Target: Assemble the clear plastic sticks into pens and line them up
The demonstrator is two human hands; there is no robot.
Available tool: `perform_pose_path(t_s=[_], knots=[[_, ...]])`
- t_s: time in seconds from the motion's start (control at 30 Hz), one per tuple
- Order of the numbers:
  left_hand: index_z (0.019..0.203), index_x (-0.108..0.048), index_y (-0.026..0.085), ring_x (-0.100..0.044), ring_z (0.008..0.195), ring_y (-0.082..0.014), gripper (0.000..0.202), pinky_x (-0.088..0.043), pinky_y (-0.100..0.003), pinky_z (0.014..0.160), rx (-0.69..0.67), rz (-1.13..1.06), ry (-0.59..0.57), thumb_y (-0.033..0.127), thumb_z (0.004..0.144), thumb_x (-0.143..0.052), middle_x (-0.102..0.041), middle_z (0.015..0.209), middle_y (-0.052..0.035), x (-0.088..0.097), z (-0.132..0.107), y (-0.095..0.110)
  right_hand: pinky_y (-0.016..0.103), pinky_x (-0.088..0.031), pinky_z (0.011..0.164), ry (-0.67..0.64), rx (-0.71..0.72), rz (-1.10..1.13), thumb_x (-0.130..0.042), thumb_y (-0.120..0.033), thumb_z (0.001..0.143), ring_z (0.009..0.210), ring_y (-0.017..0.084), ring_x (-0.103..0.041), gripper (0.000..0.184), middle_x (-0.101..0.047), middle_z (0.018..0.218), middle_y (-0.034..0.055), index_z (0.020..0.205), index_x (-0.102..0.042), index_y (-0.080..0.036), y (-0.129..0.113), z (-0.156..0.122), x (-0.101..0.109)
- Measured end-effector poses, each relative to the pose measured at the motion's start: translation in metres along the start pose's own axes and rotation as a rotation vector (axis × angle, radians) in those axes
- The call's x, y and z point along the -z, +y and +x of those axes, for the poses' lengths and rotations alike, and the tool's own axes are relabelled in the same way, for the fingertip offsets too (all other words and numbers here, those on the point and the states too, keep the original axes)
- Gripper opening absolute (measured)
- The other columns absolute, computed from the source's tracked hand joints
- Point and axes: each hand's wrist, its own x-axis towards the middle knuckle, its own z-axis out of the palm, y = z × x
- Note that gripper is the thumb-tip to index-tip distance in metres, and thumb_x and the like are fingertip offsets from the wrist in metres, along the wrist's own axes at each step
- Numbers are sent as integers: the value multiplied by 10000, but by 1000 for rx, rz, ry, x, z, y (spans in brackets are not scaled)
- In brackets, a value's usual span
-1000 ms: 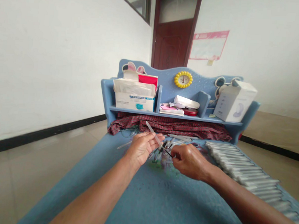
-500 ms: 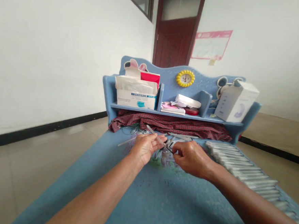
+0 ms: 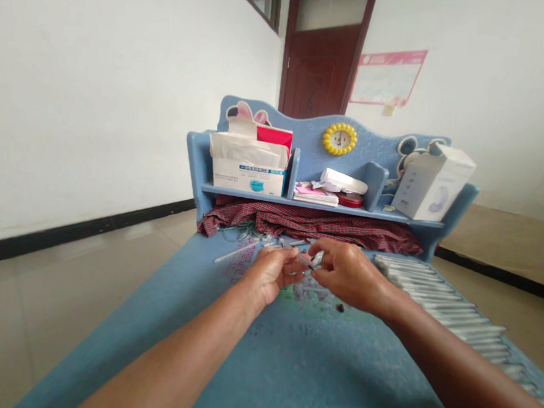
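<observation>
My left hand [image 3: 271,271] is closed around a slim translucent tube [image 3: 303,259] that looks like a pen barrel, slanting down to the right over the table. Dark material shows at its right end. My right hand [image 3: 353,277] is curled at that end, thumb and forefinger against it; exactly what they pinch is partly hidden. Just below the right hand, a small black piece [image 3: 340,307] lies on the blue table [image 3: 283,366]. Behind my hands are loose thin pieces, partly covered by my fingers, and a long pale stick [image 3: 236,251] lies to the left.
Many similar grey-white tubes [image 3: 446,312] lie in a row along the table's right side. Checked red cloth [image 3: 317,224] is bunched under the shelf [image 3: 249,195]. On the shelf stand a mask box [image 3: 248,176], a white box [image 3: 432,184] and a round red tin [image 3: 349,200].
The tube is lower and its far end sticks out less from my left hand. My right hand has shifted slightly up, and a small black piece now shows on the table below it.
</observation>
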Motion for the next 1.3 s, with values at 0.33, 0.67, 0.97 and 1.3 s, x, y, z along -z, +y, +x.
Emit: perform_pose_path(t_s=[0.33,0.67,0.97,1.3], knots=[[696,-565,102,-650,576,-126,118,-532,-229,600,-105,-212,13,66,787,-500,-686,665,-69,1,6,13,195,-329,486,72,-39,125,-418,-383,834,506,93,-515,301,-575,558,-4,844,-613,-154,21,10,11],[661,-543,96,-662,677,-135,184,-527,-233,631,-155,-251,79,57,819,-455,-689,711,-92,0,6,17,286,-389,603,-372,-157,-543,-553,-369,720,740,230,-620,234,-678,780,100,806,-677,-191,52,-37,-16],[678,-622,69,-659,667,-147,192,-528,-250,659,-132,-116,-31,84,808,-480,-695,705,-93,0,6,4,265,-361,562,-308,-158,-483,-474,-246,758,671,203,-614,208,-667,720,104,725,-659,-157,56,-36,-22],[739,-601,54,-662,624,-189,97,-533,-288,601,-154,-7,-91,84,770,-514,-693,741,-145,-7,-2,-7,199,-316,525,104,38,102,-497,-244,799,529,88,-481,180,-554,553,-16,664,-581,-160,26,-23,-17]])
